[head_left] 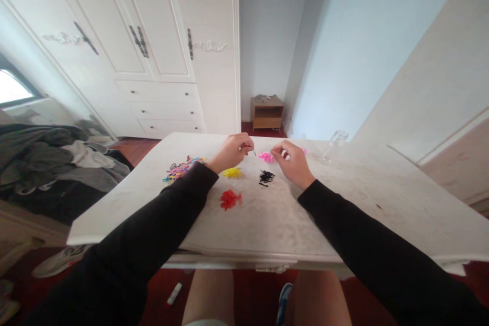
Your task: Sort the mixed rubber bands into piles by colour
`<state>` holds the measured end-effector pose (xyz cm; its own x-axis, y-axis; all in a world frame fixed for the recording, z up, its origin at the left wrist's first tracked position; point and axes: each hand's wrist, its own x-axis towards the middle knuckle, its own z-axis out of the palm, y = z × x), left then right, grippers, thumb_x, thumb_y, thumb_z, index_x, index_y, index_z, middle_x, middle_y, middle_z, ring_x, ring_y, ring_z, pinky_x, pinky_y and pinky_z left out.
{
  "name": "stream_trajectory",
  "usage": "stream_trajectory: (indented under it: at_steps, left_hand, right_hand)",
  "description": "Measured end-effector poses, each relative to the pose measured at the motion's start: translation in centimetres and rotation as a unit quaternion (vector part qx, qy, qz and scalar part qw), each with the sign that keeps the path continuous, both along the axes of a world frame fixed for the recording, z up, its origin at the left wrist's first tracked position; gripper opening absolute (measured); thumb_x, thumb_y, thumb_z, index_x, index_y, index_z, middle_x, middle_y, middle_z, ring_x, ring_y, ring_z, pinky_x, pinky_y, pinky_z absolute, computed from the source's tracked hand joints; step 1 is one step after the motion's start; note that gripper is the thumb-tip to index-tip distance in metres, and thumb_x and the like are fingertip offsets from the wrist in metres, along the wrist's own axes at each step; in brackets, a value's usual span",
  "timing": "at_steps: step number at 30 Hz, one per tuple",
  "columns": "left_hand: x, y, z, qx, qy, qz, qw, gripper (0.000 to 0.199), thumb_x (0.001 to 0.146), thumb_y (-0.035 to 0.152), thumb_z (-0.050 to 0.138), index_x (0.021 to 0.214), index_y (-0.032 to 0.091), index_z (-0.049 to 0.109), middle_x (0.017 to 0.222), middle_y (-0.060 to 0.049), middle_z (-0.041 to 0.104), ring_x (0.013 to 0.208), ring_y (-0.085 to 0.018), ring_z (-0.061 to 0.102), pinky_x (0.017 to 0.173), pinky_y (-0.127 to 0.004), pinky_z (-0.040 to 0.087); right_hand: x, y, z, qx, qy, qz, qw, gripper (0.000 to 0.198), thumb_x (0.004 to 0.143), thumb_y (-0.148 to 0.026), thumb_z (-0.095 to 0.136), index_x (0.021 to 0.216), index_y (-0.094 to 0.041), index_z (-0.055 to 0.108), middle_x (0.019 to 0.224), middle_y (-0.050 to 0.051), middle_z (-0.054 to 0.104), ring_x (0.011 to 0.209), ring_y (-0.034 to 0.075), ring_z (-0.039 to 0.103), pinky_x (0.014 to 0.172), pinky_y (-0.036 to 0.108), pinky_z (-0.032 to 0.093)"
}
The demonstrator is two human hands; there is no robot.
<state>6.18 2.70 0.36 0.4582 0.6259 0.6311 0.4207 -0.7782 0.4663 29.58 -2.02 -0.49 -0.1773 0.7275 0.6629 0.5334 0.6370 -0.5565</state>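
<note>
My left hand is closed over the far side of the table, with small rubber bands at its fingertips, red ones among them. My right hand is pinched beside the pink pile of bands; anything between its fingertips is too small to make out. Nearer to me lie a yellow pile, a black pile and a red pile of looped bands. A mixed-colour heap is partly hidden behind my left forearm.
A clear glass jar stands at the right on the white table. Clothes are heaped on the left. Beyond are a white wardrobe and a small wooden nightstand. A white tube lies on the floor.
</note>
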Motion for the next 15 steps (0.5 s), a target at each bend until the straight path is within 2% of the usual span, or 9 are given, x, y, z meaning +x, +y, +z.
stream_trajectory:
  at_steps: [3, 6, 10, 15]
  left_hand:
    - [-1.8, 1.1, -0.2, 0.003, 0.033, 0.066, 0.997, 0.017, 0.077, 0.005, 0.054, 0.068, 0.015, 0.065, 0.072, -0.001, 0.065, 0.061, -0.01, 0.058, 0.063, -0.024, 0.044]
    - [-4.1, 2.6, -0.4, -0.025, 0.084, 0.11, 0.99, 0.015, 0.077, 0.007, 0.06, 0.068, 0.014, 0.069, 0.065, -0.001, 0.065, 0.057, -0.011, 0.056, 0.062, -0.025, 0.044]
    - [-5.4, 3.5, -0.9, -0.055, 0.129, 0.091, 0.986, 0.012, 0.076, 0.011, 0.065, 0.074, 0.015, 0.077, 0.066, -0.004, 0.07, 0.059, -0.012, 0.06, 0.064, -0.025, 0.048]
    - [-5.6, 3.7, -1.2, -0.042, 0.156, 0.057, 0.985, 0.017, 0.077, 0.014, 0.064, 0.075, 0.018, 0.08, 0.072, -0.005, 0.074, 0.062, -0.012, 0.063, 0.066, -0.024, 0.049]
  right_hand:
    - [0.4, 0.1, -0.1, 0.0, 0.006, 0.002, 1.0, 0.012, 0.09, -0.026, 0.059, 0.079, -0.02, 0.062, 0.08, 0.003, 0.065, 0.075, 0.017, 0.06, 0.065, 0.03, 0.044]
    - [1.2, 0.5, -0.1, 0.008, 0.017, -0.018, 1.0, 0.007, 0.088, -0.024, 0.06, 0.083, -0.021, 0.064, 0.082, 0.003, 0.066, 0.076, 0.017, 0.06, 0.065, 0.03, 0.045]
    - [1.3, 0.6, -0.1, 0.003, 0.0, -0.006, 1.0, 0.007, 0.086, -0.021, 0.059, 0.08, -0.021, 0.063, 0.08, 0.003, 0.065, 0.074, 0.018, 0.059, 0.064, 0.031, 0.045]
    - [0.6, 0.1, 0.0, 0.003, -0.037, 0.021, 0.999, 0.01, 0.083, -0.016, 0.059, 0.076, -0.02, 0.063, 0.081, 0.003, 0.065, 0.073, 0.017, 0.058, 0.062, 0.03, 0.045]
